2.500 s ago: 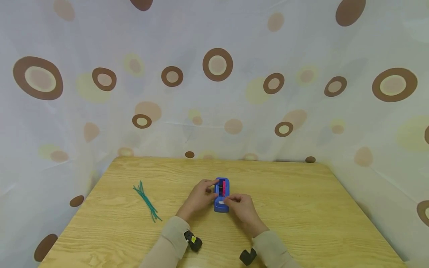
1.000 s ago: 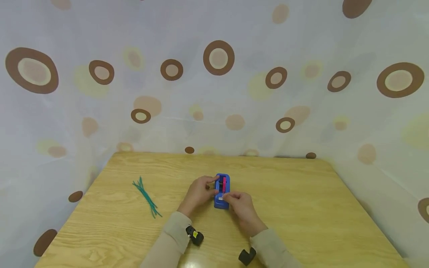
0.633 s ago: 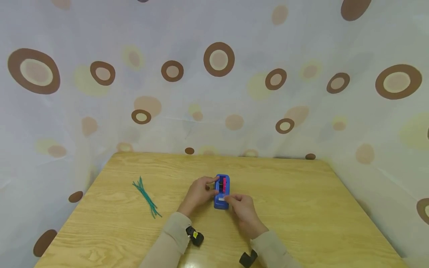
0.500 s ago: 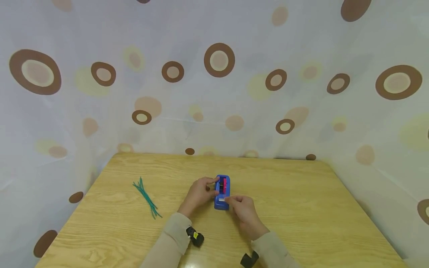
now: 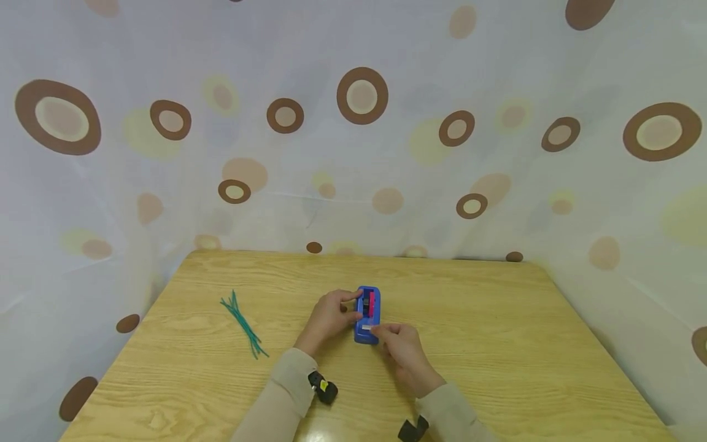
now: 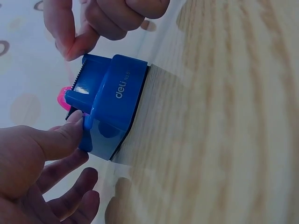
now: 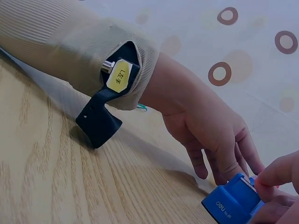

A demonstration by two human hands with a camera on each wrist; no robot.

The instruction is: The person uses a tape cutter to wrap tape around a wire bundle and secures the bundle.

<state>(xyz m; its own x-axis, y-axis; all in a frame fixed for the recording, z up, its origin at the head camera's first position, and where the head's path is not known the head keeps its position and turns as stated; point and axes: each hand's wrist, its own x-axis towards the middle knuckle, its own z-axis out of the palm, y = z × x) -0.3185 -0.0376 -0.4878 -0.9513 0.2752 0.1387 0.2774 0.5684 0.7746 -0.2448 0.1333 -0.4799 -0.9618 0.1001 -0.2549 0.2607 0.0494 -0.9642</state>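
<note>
A blue tape dispenser [image 5: 359, 336] with a pink core [image 5: 372, 304] stands on the table in the head view. My left hand [image 5: 327, 318] grips it from the left, thumb and index finger on its side. In the left wrist view its lettered front [image 6: 122, 91] and toothed cutter [image 6: 78, 74] face the camera. My right hand [image 5: 405, 350] holds thumb and index finger pinched together right at the cutter. A faint clear strip of tape [image 6: 69, 70] seems to run from those fingertips toward the pink core. The tape's end is hidden by the fingers.
Several green twist-tie-like strands [image 5: 242, 322] lie crossed in a loose bundle on the wooden table [image 5: 497, 344], left of my left hand. Black wrist camera mounts [image 5: 323, 388] sit at both sleeve cuffs. A patterned cloth [image 5: 414, 227] hangs behind the table.
My right fingertips have shifted slightly toward me over the dispenser's cutter end. The left hand keeps its hold and the dispenser stays put. The head view has tilted a little.
</note>
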